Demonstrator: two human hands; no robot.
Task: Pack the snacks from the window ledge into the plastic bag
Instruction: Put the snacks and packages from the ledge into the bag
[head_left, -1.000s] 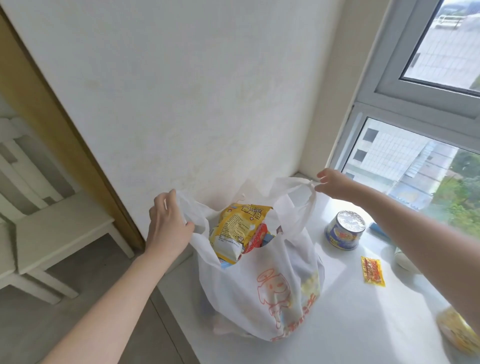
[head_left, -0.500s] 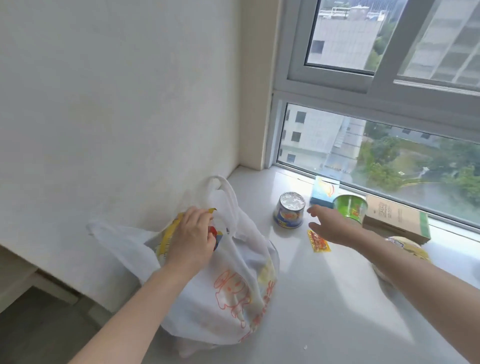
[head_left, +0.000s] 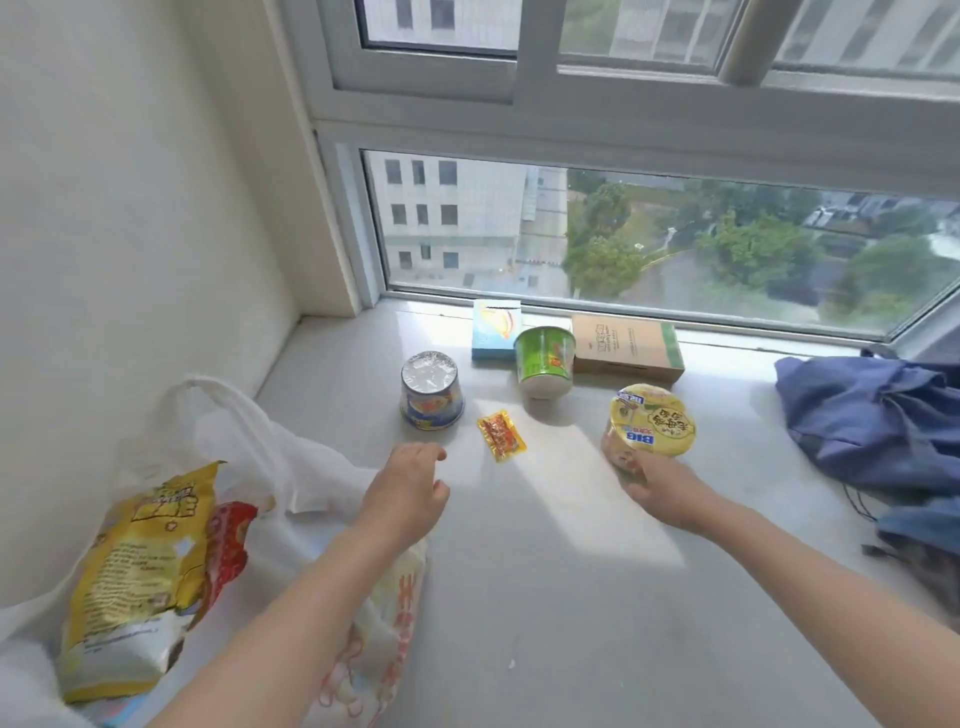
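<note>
The white plastic bag (head_left: 291, 467) stands at the ledge's left end against the wall, with a yellow snack packet (head_left: 140, 571) and a red packet (head_left: 228, 540) sticking out. My left hand (head_left: 408, 499) hovers above the ledge beside the bag, fingers loosely curled, holding nothing. My right hand (head_left: 667, 493) grips the near side of a yellow noodle bowl (head_left: 649, 423). On the ledge lie a small red-yellow sachet (head_left: 501, 435), a blue foil-lidded cup (head_left: 431, 389), a green cup (head_left: 544, 358), a blue box (head_left: 494, 335) and a brown box (head_left: 626, 343).
The white window ledge (head_left: 545, 597) runs along the window pane (head_left: 649, 239). A white wall (head_left: 130, 234) closes off the left side. Blue cloth (head_left: 878, 421) is heaped at the right end of the ledge.
My left hand let go of the bag and moved right over the ledge. My right hand moved right and took hold of the yellow noodle bowl. The view swung toward the window.
</note>
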